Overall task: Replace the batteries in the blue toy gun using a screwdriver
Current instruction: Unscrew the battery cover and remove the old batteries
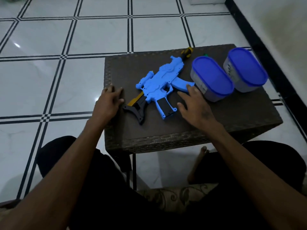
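Blue plastic toy gun lies flat mid-table, long axis diagonal, black stock near-left, muzzle far-right. Both hands spread, holding nothing: left hand at dark woven table edge beside stock; right hand nearer, fingertips by magazine. Yellow-black screwdriver behind muzzle. Two blue-lidded translucent oval tubs, contents unclear.

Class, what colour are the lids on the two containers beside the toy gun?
Both lids are blue, on greyish translucent containers; the head view shows them.
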`<action>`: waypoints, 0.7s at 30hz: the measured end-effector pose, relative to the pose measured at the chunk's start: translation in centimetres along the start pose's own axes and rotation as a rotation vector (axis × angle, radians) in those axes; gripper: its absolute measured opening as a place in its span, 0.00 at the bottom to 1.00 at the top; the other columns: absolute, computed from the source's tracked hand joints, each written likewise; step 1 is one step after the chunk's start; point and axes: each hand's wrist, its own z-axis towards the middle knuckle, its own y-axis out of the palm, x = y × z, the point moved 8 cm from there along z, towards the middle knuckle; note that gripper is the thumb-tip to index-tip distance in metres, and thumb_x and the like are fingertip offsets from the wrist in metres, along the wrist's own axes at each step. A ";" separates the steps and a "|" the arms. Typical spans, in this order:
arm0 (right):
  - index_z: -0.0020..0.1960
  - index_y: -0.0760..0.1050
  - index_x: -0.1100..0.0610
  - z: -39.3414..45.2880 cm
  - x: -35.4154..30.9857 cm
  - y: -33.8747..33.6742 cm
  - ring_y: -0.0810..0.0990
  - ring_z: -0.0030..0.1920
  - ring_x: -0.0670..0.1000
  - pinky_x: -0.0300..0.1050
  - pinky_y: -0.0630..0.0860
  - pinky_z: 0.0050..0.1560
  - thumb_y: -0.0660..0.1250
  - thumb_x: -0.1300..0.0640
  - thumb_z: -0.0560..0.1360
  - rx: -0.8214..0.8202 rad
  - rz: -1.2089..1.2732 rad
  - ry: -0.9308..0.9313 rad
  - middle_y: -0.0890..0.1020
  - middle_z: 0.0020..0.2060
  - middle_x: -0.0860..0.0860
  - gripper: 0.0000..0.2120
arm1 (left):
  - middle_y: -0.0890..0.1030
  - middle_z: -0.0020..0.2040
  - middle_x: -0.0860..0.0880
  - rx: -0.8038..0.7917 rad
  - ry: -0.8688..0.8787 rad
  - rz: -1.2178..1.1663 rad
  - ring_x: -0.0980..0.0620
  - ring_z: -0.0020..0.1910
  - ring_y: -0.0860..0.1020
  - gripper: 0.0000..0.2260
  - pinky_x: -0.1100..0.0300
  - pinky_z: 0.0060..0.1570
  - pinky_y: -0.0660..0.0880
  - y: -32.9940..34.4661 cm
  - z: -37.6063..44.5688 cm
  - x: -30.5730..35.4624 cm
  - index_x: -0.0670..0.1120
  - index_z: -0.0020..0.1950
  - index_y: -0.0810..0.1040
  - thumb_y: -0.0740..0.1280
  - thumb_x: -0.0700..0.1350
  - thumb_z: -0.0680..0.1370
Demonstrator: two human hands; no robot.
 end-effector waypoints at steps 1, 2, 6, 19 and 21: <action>0.76 0.64 0.55 0.2 -0.1 0.1 0.52 0.78 0.57 0.52 0.57 0.75 0.60 0.51 0.81 -0.006 -0.005 0.009 0.55 0.79 0.55 0.25 | 0.63 0.74 0.42 -0.005 -0.002 -0.005 0.41 0.72 0.62 0.22 0.43 0.63 0.69 -0.1 0.3 0.0 0.52 0.75 0.65 0.63 0.47 0.80; 0.76 0.63 0.55 0.5 -0.3 0.0 0.51 0.78 0.57 0.52 0.57 0.75 0.60 0.51 0.81 -0.013 -0.009 0.018 0.54 0.79 0.55 0.25 | 0.62 0.75 0.43 -0.013 -0.007 -0.008 0.41 0.73 0.61 0.23 0.43 0.64 0.68 -0.3 0.6 -0.1 0.52 0.75 0.65 0.62 0.47 0.81; 0.77 0.62 0.55 1.5 -0.7 -0.2 0.51 0.78 0.58 0.51 0.54 0.76 0.59 0.50 0.81 -0.054 -0.032 0.034 0.53 0.79 0.55 0.25 | 0.59 0.77 0.43 -0.039 -0.029 -0.005 0.42 0.75 0.58 0.23 0.44 0.68 0.64 -1.1 1.9 -0.2 0.52 0.76 0.64 0.62 0.47 0.81; 0.77 0.58 0.50 6.3 5.8 -9.1 0.58 0.75 0.62 0.58 0.62 0.71 0.64 0.41 0.76 0.069 -0.193 0.258 0.60 0.75 0.60 0.34 | 0.77 0.65 0.45 0.272 0.008 -0.191 0.44 0.63 0.74 0.16 0.53 0.62 0.69 -5.6 3.7 7.2 0.48 0.66 0.77 0.63 0.48 0.78; 0.79 0.54 0.48 6.7 7.2 -7.9 0.62 0.74 0.62 0.58 0.65 0.69 0.64 0.38 0.75 -0.051 -0.169 0.292 0.61 0.75 0.61 0.37 | 0.78 0.63 0.45 0.255 0.093 -0.187 0.45 0.62 0.75 0.16 0.53 0.61 0.69 -5.2 4.5 9.6 0.47 0.64 0.78 0.63 0.48 0.78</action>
